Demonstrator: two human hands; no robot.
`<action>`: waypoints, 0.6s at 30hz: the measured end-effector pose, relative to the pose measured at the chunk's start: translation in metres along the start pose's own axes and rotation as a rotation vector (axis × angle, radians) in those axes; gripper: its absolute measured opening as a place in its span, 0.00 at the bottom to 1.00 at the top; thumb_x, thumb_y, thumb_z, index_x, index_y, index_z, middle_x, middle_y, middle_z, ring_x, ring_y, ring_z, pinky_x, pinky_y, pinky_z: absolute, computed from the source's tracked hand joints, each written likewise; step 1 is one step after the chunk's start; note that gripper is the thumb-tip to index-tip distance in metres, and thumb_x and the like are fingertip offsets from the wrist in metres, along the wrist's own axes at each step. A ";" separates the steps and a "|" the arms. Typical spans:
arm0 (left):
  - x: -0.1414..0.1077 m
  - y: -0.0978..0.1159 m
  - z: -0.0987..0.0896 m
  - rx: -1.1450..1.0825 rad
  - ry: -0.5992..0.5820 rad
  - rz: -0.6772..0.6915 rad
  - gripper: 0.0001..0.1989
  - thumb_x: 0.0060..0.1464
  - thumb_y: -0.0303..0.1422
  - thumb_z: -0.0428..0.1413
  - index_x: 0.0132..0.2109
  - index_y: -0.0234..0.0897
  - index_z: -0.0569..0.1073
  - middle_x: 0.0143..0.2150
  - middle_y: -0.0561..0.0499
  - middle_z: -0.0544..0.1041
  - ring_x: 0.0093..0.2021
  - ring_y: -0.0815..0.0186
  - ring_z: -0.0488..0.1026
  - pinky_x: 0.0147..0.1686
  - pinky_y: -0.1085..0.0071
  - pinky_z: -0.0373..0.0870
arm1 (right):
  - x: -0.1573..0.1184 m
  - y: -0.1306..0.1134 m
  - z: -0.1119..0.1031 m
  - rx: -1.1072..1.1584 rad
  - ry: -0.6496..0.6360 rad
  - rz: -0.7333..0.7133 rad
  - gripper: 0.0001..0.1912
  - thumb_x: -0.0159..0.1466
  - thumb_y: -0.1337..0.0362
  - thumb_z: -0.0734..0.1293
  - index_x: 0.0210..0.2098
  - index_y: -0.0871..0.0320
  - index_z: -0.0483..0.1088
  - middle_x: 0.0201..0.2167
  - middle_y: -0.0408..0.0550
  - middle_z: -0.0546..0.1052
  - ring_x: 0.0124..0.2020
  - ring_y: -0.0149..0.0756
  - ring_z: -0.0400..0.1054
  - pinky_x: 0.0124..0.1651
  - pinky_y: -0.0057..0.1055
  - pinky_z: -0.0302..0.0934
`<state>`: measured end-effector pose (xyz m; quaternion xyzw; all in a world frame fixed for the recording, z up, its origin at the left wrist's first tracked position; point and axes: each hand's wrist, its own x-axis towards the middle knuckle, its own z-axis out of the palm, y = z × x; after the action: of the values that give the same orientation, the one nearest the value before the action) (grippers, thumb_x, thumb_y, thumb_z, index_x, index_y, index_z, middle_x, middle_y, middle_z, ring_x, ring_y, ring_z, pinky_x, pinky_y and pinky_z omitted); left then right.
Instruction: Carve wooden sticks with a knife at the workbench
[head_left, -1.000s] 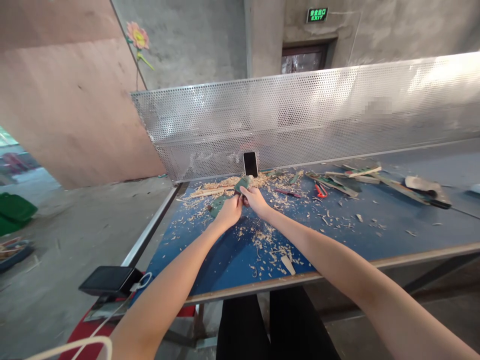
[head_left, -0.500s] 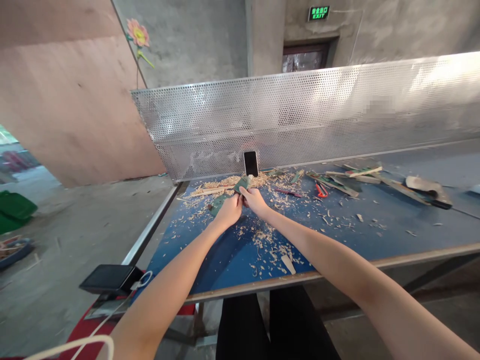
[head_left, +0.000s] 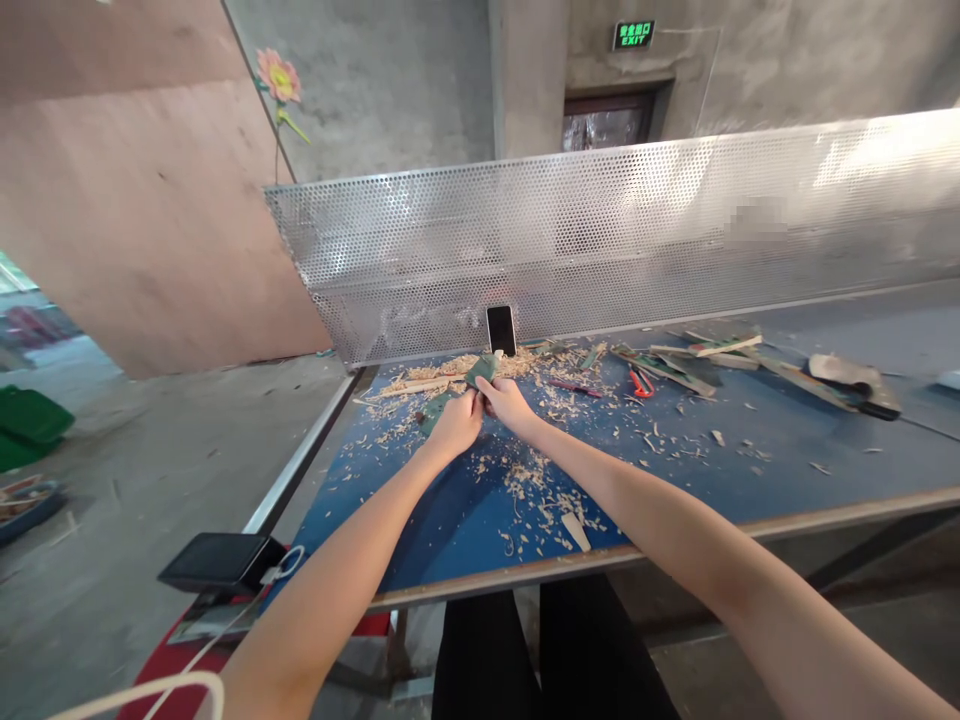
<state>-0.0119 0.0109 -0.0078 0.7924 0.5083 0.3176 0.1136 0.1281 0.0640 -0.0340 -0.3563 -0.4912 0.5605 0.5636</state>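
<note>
My left hand (head_left: 459, 422) and my right hand (head_left: 508, 402) meet over the far middle of the blue table, fingers closed. Between them is a folded dark green sheet (head_left: 481, 370), cloth or sandpaper, I cannot tell which. A small pale tip (head_left: 498, 354) shows at its upper end; what it belongs to is hidden. More green sheet material (head_left: 435, 410) lies beside my left hand, and whether it joins the held piece is unclear. Pale wood shavings (head_left: 457, 366) are heaped just beyond my hands. A phone (head_left: 501, 330) stands upright behind them.
A perforated metal panel (head_left: 525, 230) borders the table's far side. To the right lie a red-handled tool (head_left: 641, 383), a dark reddish stick (head_left: 575, 387) and wood strips (head_left: 731, 347). A flat wood piece (head_left: 576, 532) lies near the front edge. A black device (head_left: 223, 560) with a cable sits left.
Both hands keep their hold on the green sheet, which has tilted slightly to the left. The camera view has shifted very little; the things on the table lie as before.
</note>
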 end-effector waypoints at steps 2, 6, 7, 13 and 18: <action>0.000 0.000 -0.002 0.010 0.001 -0.001 0.17 0.75 0.36 0.45 0.40 0.38 0.74 0.29 0.46 0.78 0.29 0.59 0.75 0.32 0.67 0.62 | 0.001 -0.005 -0.004 -0.018 -0.002 -0.026 0.25 0.66 0.51 0.75 0.21 0.52 0.60 0.12 0.36 0.60 0.14 0.26 0.51 0.18 0.27 0.47; -0.001 0.004 -0.002 0.024 -0.049 0.002 0.19 0.75 0.38 0.46 0.36 0.39 0.73 0.26 0.48 0.75 0.26 0.61 0.72 0.31 0.67 0.61 | 0.009 -0.017 -0.025 0.019 0.189 -0.059 0.25 0.68 0.52 0.72 0.22 0.52 0.58 0.11 0.34 0.56 0.14 0.26 0.47 0.18 0.27 0.45; -0.002 0.004 -0.002 0.020 -0.062 0.001 0.19 0.75 0.38 0.46 0.35 0.39 0.73 0.26 0.48 0.75 0.26 0.62 0.72 0.31 0.67 0.60 | 0.010 -0.017 -0.027 0.011 0.223 -0.058 0.26 0.68 0.52 0.72 0.21 0.51 0.57 0.11 0.34 0.56 0.14 0.26 0.47 0.18 0.27 0.45; -0.002 0.002 0.001 0.019 -0.026 -0.013 0.17 0.75 0.35 0.45 0.39 0.38 0.74 0.30 0.45 0.78 0.30 0.59 0.76 0.33 0.67 0.62 | 0.004 0.002 -0.008 -0.094 -0.006 -0.037 0.29 0.67 0.46 0.73 0.19 0.52 0.59 0.11 0.37 0.59 0.14 0.27 0.51 0.19 0.27 0.48; 0.000 0.004 -0.002 0.028 -0.011 -0.013 0.19 0.75 0.37 0.45 0.36 0.38 0.73 0.27 0.47 0.75 0.27 0.60 0.73 0.32 0.67 0.60 | 0.007 -0.010 -0.016 0.037 0.052 -0.037 0.29 0.66 0.46 0.74 0.21 0.52 0.57 0.12 0.34 0.56 0.14 0.26 0.48 0.19 0.27 0.46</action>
<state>-0.0104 0.0081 -0.0039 0.7925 0.5169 0.3054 0.1075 0.1455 0.0726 -0.0280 -0.3513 -0.4723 0.5494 0.5931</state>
